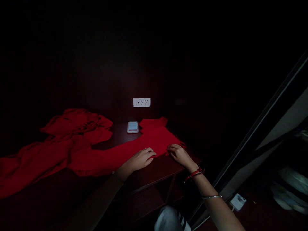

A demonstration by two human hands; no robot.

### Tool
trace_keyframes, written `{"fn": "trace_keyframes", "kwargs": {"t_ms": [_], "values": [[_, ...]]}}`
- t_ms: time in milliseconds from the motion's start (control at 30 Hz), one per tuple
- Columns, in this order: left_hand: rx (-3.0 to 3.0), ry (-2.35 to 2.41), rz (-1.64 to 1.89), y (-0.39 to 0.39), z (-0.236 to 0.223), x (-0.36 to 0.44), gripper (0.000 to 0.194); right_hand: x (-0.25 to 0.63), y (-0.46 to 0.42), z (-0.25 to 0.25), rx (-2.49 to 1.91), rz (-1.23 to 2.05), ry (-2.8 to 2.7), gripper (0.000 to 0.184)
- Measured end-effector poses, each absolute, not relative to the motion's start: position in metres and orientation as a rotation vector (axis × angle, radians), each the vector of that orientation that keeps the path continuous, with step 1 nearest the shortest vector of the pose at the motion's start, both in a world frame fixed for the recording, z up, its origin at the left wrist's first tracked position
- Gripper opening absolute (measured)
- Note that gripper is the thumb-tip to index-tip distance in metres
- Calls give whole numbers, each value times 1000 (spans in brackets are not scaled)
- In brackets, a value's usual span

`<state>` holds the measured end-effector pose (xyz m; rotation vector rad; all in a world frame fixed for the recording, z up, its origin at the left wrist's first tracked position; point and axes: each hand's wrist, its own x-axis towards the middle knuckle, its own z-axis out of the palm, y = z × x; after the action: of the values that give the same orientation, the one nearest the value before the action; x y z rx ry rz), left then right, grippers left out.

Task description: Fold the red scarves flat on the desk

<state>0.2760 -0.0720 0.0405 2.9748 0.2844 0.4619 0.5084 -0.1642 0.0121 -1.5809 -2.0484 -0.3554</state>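
A long red scarf (pixel 154 138) with a fringed right end lies across a dark wooden tabletop (pixel 154 173). Its right part is spread fairly flat, while the left part is bunched into a crumpled heap (pixel 79 125). My left hand (pixel 139 159) rests on the scarf's near edge, fingers stretched out and palm down. At the near right corner, by the fringe, my right hand (pixel 178 154) has its fingers bent and pinched on the scarf's edge. Just behind the scarf lies a phone (pixel 132 127) with its screen lit.
A white wall socket (pixel 141 102) is set in the dark panel behind the tabletop. Open shelving (pixel 144 200) shows beneath the front edge. My knee (pixel 169 219) is below. On the right are a slanting frame edge (pixel 260 123) and a white adapter (pixel 238 202) with a cord.
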Motion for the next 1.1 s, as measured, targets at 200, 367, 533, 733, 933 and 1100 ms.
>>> {"fn": "trace_keyframes", "kwargs": {"t_ms": [200,367,533,733,933,1100], "values": [[3038,336,404,-71,36,280,32,499,-161,23,-1603,-478,-1991,28],[3025,429,408,-70,37,280,30,485,-120,43,-1835,-367,-2099,48],[2899,594,401,-66,30,278,40,496,-78,42,-2048,-132,-2193,60],[2916,639,374,-48,42,288,40,521,-72,40,-2222,9,-2143,62],[2837,1122,487,-26,52,333,44,509,-53,53,-2099,-63,-2222,59],[2579,1461,177,-23,22,346,68,522,-39,35,-2201,25,-2193,57]]}}
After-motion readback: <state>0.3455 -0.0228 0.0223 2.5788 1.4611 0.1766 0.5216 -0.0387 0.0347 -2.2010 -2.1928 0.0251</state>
